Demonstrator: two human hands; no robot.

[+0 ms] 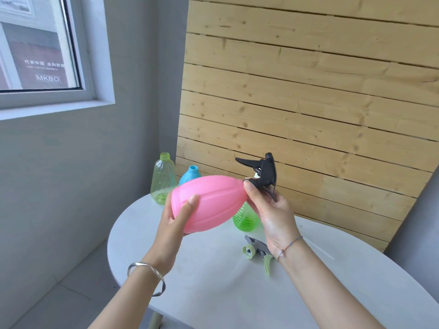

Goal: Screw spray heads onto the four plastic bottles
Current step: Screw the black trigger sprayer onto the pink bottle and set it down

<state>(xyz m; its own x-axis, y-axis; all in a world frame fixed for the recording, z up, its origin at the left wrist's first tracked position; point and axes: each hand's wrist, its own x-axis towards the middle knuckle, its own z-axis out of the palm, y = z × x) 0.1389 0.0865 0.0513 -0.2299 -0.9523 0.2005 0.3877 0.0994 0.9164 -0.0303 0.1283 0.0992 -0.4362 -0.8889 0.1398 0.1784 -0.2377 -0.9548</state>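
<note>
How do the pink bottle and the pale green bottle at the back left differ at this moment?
The pink bottle is opaque; the pale green bottle is see-through. The pink bottle is held on its side above the table by the left hand, while the pale green one stands upright on it. The pink bottle has a black spray head at its neck, gripped by the right hand; the pale green neck is bare. Both are ribbed plastic.

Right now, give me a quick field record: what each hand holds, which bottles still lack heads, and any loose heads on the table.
left hand: grip around pink bottle, held sideways
right hand: grip at black spray head on pink bottle's neck
uncapped bottles: pale green bottle, blue bottle
bright green bottle: top hidden
loose head: grey-green spray head on white table
</note>
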